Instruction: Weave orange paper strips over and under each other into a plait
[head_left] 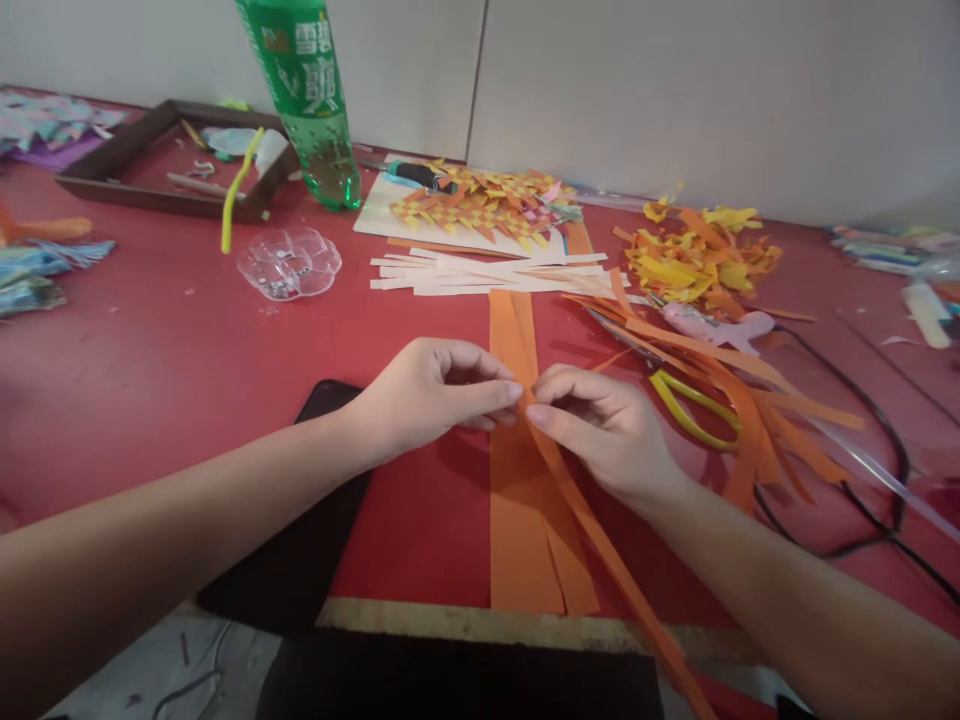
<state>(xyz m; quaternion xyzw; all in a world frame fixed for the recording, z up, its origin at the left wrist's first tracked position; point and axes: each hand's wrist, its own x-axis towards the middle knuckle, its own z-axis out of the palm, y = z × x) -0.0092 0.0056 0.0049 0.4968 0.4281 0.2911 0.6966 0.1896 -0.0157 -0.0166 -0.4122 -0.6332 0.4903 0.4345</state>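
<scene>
Between my two hands an orange paper strip (592,525) is pinched near the middle of the table. Its long free end slants down to the right, past the table's front edge. My left hand (457,385) has thumb and fingers pressed together on the strip. Close beside it, my right hand (592,415) pinches the same strip between thumb and fingertips. Under both hands lies a flat orange paper sheet (521,540), with a narrow cut piece along its right side. Yellow-handled scissors (697,410) rest right of my right hand, partly covered by loose orange strips (750,440).
Pale paper strips (480,272) lie beyond the sheet. Behind them sit woven orange-yellow pieces (487,205) on a white board. A green bottle (307,110), a brown tray (142,200) and a clear flower-shaped dish (289,265) stand at the left. A black phone-like slab (300,540) lies under my left forearm.
</scene>
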